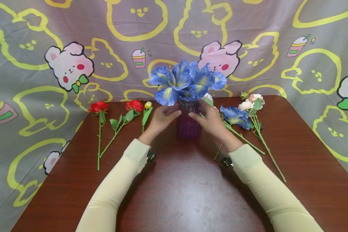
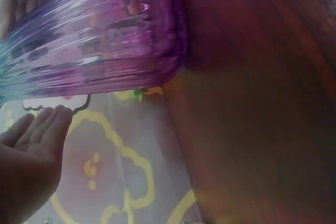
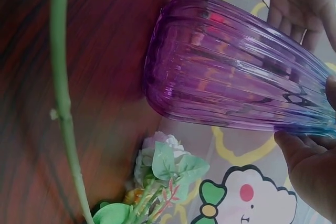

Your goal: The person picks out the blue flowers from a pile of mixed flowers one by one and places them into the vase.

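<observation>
A ribbed glass vase (image 1: 188, 127), purple below and bluish at the neck, stands upright near the middle of the table. Several blue irises (image 1: 185, 80) with yellow centres fill its mouth. At the vase's left side my left hand (image 1: 163, 119) has its fingers extended; in the left wrist view a gap shows between those fingers (image 2: 50, 129) and the glass. My right hand (image 1: 211, 120) holds the neck from the right, its thumb across the front. Part of that grip is cut off at the edge of the right wrist view, where the vase (image 3: 226, 66) looks see-through.
Two red roses (image 1: 99, 108) and a yellow-white tulip bud (image 1: 148, 105) lie on the left. To the right are a loose blue iris (image 1: 235, 116) and pale pink roses (image 1: 250, 101) on long green stems. A printed curtain (image 1: 162, 29) hangs behind the brown table (image 1: 188, 193).
</observation>
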Motion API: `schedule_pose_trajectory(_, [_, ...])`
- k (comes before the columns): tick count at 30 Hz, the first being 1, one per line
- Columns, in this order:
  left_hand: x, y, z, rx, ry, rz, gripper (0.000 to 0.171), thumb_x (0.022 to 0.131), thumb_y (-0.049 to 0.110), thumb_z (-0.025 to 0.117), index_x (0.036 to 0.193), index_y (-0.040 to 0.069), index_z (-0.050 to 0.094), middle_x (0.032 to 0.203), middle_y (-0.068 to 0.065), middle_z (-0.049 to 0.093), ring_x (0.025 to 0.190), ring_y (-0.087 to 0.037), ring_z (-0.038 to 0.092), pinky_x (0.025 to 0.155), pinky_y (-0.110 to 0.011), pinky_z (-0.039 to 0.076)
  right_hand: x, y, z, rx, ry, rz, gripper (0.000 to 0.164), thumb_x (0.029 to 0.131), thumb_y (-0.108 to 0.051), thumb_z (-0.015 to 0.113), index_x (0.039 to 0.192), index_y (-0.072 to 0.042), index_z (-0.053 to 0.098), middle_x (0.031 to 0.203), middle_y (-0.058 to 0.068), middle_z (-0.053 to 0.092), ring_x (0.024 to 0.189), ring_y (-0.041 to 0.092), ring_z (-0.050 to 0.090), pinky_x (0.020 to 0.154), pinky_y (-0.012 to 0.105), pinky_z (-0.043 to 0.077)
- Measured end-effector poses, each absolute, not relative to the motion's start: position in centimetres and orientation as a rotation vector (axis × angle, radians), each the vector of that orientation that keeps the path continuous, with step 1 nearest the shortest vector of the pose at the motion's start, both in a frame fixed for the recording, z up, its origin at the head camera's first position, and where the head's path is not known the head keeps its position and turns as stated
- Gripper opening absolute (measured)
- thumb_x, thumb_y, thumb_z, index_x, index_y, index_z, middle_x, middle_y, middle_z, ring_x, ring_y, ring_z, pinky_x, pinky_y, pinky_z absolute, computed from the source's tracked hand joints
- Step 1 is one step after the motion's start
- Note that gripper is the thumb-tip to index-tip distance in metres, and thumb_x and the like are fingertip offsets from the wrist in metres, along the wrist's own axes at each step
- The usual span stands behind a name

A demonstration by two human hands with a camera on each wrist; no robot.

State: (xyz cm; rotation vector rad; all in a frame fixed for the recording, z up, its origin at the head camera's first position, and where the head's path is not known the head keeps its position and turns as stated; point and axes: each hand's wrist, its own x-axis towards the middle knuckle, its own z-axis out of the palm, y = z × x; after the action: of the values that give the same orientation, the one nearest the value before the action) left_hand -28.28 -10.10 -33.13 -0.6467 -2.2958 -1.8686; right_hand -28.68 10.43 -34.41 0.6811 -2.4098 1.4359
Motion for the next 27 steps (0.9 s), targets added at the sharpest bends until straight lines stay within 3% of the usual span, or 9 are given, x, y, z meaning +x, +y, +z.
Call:
schedule_pose_trajectory(12, [-28.6, -9.8, -34.5, -0.73, -2.413, -1.753, 0.06, 0.077, 0.014, 0.068, 0.129, -0.001, 0.041, 0.124, -0.017, 0.048, 0.112, -0.022, 0.047, 0.09, -0.035, 0.039, -28.7, 10.3, -34.5, 0.684, -2.426, 1.357, 0.072, 0.082, -0.032, 0.062, 0.134, 0.004, 0.028, 0.131, 0.02, 0.037, 0.117, 0.021, 0.04, 0.088, 0.033, 0.04])
schedule_pose_trajectory(24, [-28.6, -9.7, -34.4, -0.757, -2.518, -1.603, 0.06, 0.074, 0.021, 0.072, 0.127, 0.005, 0.046, 0.122, -0.011, 0.051, 0.108, -0.02, 0.051, 0.087, -0.035, 0.041, -28.6, 10.2, -34.4, 0.704, -2.406, 1.341, 0.07, 0.082, -0.03, 0.062, 0.136, -0.001, 0.028, 0.132, 0.016, 0.038, 0.116, 0.018, 0.041, 0.088, 0.032, 0.04])
schedule_pose_trajectory(27, [-29.6, -9.9, -35.4, -0.753, -2.523, -1.586, 0.062, 0.073, 0.029, 0.072, 0.127, 0.01, 0.047, 0.121, -0.006, 0.052, 0.107, -0.015, 0.051, 0.087, -0.032, 0.041, -28.5, 10.2, -34.4, 0.706, -2.407, 1.348, 0.07, 0.082, -0.029, 0.062, 0.136, 0.0, 0.028, 0.131, 0.017, 0.038, 0.116, 0.019, 0.041, 0.088, 0.032, 0.04])
